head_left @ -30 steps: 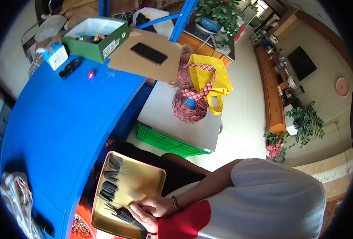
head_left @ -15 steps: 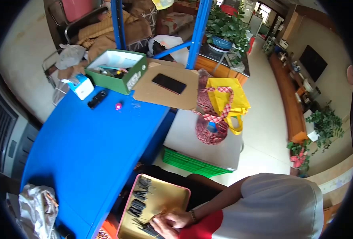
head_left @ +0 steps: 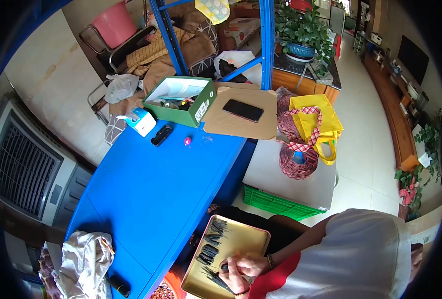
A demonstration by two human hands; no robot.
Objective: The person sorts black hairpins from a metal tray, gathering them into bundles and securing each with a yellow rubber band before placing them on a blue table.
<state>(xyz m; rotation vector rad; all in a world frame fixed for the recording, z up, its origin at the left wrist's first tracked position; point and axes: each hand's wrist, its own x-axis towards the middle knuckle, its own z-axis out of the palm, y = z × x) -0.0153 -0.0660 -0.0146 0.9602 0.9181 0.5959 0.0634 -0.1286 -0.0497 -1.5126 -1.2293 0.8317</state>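
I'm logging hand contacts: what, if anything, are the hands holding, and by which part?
The left hand seems to hold something small and dark; the right hand is close beside it. Which part is gripped cannot be told.

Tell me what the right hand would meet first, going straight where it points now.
The right hand would most likely meet the left hand first, at its fingers; they may already touch, the depth there is unclear.
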